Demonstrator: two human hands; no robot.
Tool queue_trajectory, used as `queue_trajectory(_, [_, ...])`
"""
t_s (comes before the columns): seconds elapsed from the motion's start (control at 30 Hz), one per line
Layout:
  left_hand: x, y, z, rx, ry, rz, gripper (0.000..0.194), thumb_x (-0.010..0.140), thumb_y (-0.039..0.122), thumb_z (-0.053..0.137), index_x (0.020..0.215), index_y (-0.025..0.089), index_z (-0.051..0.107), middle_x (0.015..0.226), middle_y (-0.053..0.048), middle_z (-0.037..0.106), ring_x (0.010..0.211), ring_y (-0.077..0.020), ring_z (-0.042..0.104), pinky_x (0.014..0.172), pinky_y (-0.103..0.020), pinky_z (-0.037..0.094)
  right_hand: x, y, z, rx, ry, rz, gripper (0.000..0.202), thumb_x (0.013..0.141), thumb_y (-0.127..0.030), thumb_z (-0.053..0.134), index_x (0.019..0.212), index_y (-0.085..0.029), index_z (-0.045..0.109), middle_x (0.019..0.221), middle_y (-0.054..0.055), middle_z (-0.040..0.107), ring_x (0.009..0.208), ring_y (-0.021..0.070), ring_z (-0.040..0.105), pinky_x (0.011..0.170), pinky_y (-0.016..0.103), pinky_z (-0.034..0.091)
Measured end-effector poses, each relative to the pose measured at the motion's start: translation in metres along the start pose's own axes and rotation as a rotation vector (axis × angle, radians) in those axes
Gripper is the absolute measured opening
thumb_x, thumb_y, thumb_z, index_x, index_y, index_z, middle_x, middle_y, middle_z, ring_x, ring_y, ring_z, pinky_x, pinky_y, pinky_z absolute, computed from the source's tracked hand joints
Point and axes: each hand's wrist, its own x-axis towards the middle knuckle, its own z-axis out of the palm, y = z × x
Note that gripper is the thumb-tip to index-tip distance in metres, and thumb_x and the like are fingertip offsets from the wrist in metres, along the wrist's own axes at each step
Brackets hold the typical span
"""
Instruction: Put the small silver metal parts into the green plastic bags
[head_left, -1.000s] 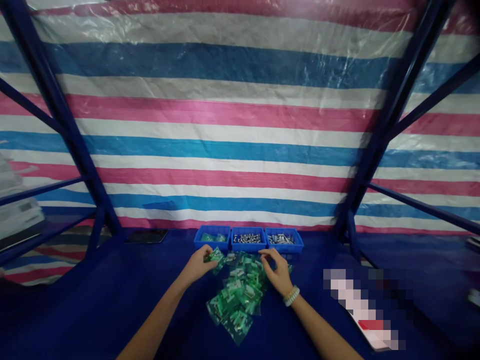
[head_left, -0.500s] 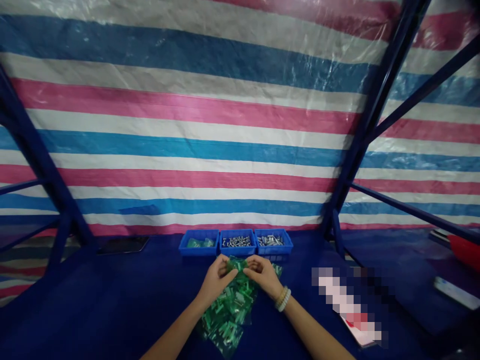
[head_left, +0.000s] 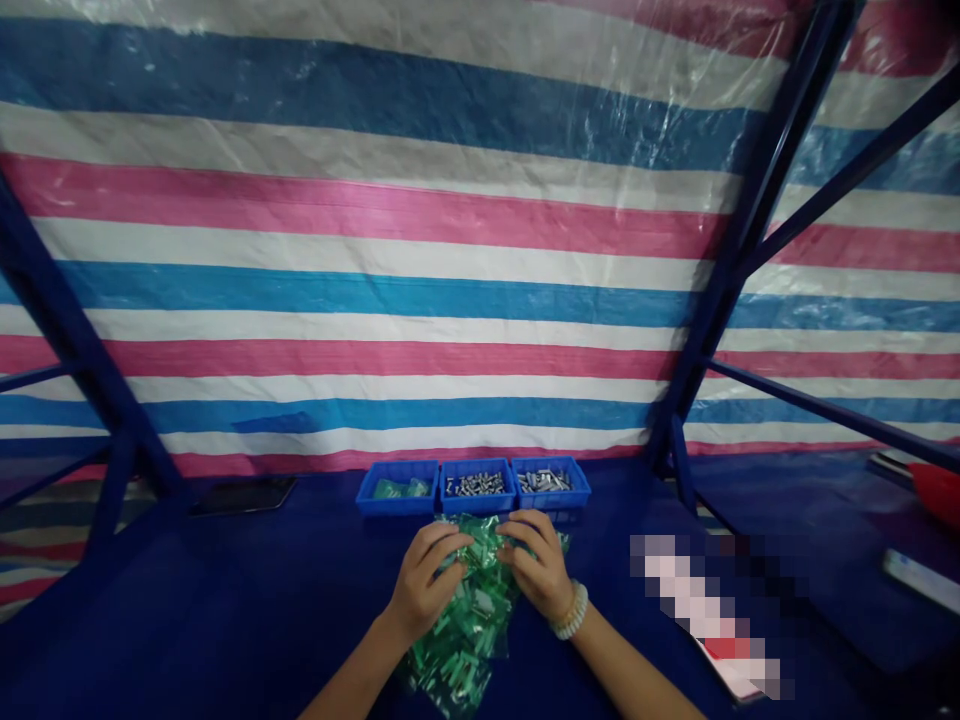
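A heap of green plastic packets (head_left: pixel 461 640) with small pieces inside lies on the dark blue table. My left hand (head_left: pixel 429 578) rests on the upper left side of the heap, its fingers apart and curved over the packets. On the upper right side lies my right hand (head_left: pixel 538 562), fingers spread on the green plastic, with a beaded bracelet (head_left: pixel 574 610) at the wrist. Just beyond the hands stand three blue trays: the left one (head_left: pixel 397 507) holds greenish packets, the middle one (head_left: pixel 478 505) small metal parts, the right one (head_left: pixel 553 498) longer metal pieces.
A dark phone-like slab (head_left: pixel 244 495) lies at the back left. To the right is a pink and white item (head_left: pixel 739 675), partly pixelated. Blue metal posts (head_left: pixel 720 280) rise on both sides before a striped sheet (head_left: pixel 390 220). A red object (head_left: pixel 934 490) is at the far right.
Both hands have come down from pinching a green packet at the top of the heap. Their fingers have opened and spread over the packets. The view has shifted slightly.
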Motion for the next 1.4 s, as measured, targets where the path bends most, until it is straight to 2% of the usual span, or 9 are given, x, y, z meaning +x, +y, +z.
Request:
queue_trajectory(0.2, [-0.001,0.000,0.002,-0.168,-0.074,-0.153,0.021,0.082,0.002,0.049,0.074,0.018,0.057,0.107,-0.008,0.069,0.106,-0.0238,0.059,0.089,-0.042,0.050,0.000,-0.001,0.000,0.163,-0.101,0.060,0.023,0.085,-0.002,0.049,0.090,-0.022,0.058,0.101,0.007,0.069,0.104,0.0251,0.059,0.085,0.045,0.049])
queue_trajectory(0.37, [-0.004,0.003,0.013,-0.616,-0.158,-0.871,0.011,0.080,0.023,0.063,0.085,0.019,0.054,0.068,0.001,0.064,0.061,-0.0153,0.062,0.056,-0.024,0.049,0.001,-0.007,0.004,0.412,-0.103,0.476,0.030,0.085,-0.014,0.054,0.114,-0.021,0.049,0.081,0.003,0.065,0.074,0.0182,0.063,0.071,0.032,0.051])
queue_trajectory(0.43, [-0.007,-0.006,0.012,-0.641,-0.147,-1.010,0.021,0.079,0.031,0.064,0.094,0.019,0.054,0.057,0.006,0.056,0.049,-0.0127,0.056,0.047,-0.020,0.042,0.002,-0.008,0.003,0.512,-0.115,0.556,0.035,0.087,-0.018,0.054,0.120,-0.021,0.044,0.080,0.002,0.065,0.072,0.0178,0.063,0.072,0.031,0.051])
queue_trajectory(0.67, [-0.008,-0.101,-0.027,-0.305,-0.043,-1.084,0.036,0.078,0.041,0.056,0.106,0.018,0.052,0.078,-0.002,0.065,0.070,-0.0206,0.064,0.061,-0.027,0.047,0.001,0.001,0.006,0.548,-0.115,0.586,0.018,0.088,-0.021,0.054,0.106,-0.020,0.054,0.081,0.003,0.068,0.073,0.0180,0.063,0.072,0.030,0.050])
queue_trajectory(0.87, [-0.004,-0.154,-0.039,-0.023,-0.249,-1.019,0.021,0.066,0.017,0.060,0.087,0.020,0.063,0.091,-0.005,0.067,0.097,-0.0281,0.059,0.087,-0.038,0.044,-0.002,0.007,0.009,0.484,-0.123,0.569,0.011,0.087,-0.021,0.054,0.095,-0.018,0.061,0.075,0.003,0.067,0.069,0.0178,0.063,0.068,0.028,0.051])
queue_trajectory(1.1, [0.007,-0.124,-0.031,0.247,-0.366,-0.957,0.028,0.073,0.010,0.054,0.096,0.018,0.066,0.111,-0.013,0.060,0.115,-0.0333,0.046,0.095,-0.043,0.035,-0.002,0.010,0.008,0.418,-0.103,0.567,0.010,0.086,-0.020,0.054,0.088,-0.018,0.064,0.073,0.003,0.066,0.067,0.0185,0.062,0.065,0.028,0.050])
queue_trajectory(1.2, [0.006,-0.090,-0.014,0.217,-0.477,-0.938,0.011,0.081,0.025,0.055,0.085,0.021,0.065,0.087,-0.007,0.064,0.094,-0.0276,0.058,0.084,-0.036,0.041,-0.003,0.010,0.010,0.388,-0.089,0.571,0.011,0.085,-0.019,0.054,0.086,-0.017,0.064,0.073,0.004,0.065,0.067,0.0188,0.062,0.065,0.029,0.048])
queue_trajectory(1.27, [0.000,-0.066,0.001,0.181,-0.558,-0.951,0.024,0.078,0.041,0.060,0.067,0.020,0.060,0.070,-0.005,0.061,0.077,-0.0265,0.060,0.074,-0.034,0.043,-0.003,0.010,0.011,0.375,-0.086,0.566,0.011,0.085,-0.018,0.054,0.085,-0.017,0.064,0.073,0.004,0.065,0.067,0.0187,0.061,0.065,0.029,0.048])
queue_trajectory(1.4, [-0.015,-0.041,0.018,0.122,-0.584,-0.983,0.030,0.068,0.044,0.068,0.075,0.018,0.056,0.085,-0.010,0.060,0.084,-0.0305,0.059,0.072,-0.035,0.042,-0.002,0.008,0.011,0.376,-0.097,0.545,0.010,0.084,-0.017,0.055,0.084,-0.017,0.065,0.073,0.003,0.064,0.067,0.0180,0.061,0.064,0.027,0.048])
